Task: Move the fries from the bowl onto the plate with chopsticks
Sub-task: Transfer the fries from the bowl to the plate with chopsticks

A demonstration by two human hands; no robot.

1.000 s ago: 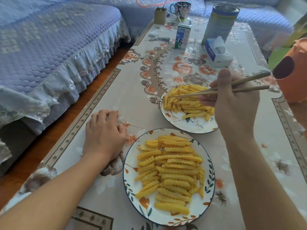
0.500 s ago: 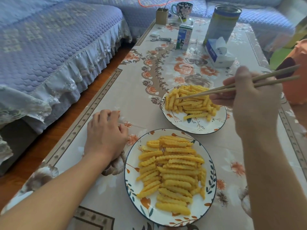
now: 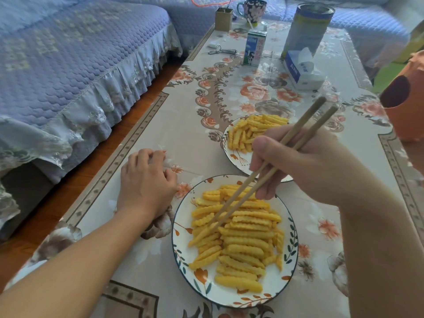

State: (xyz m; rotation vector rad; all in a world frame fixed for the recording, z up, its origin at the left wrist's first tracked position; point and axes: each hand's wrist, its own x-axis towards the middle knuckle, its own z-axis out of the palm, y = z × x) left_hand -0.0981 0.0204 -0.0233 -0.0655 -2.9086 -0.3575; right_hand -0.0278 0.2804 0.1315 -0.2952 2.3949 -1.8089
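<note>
A white bowl with a leaf pattern holds yellow crinkle fries at the table's middle; my right hand hides its near side. Closer to me a larger flat plate carries a heap of fries. My right hand grips a pair of wooden chopsticks above both dishes. Their tips rest among the fries at the plate's left part, touching one fry. My left hand lies curled on the tablecloth just left of the plate, holding nothing.
At the table's far end stand a milk carton, a tall tin, a tissue pack, a mug, a small box and a metal clip. A blue-covered sofa runs along the left. An orange container is at right.
My right hand swung the chopsticks from over the bowl back and down toward me; their tips now sit on the plate's fries. My left hand stayed put.
</note>
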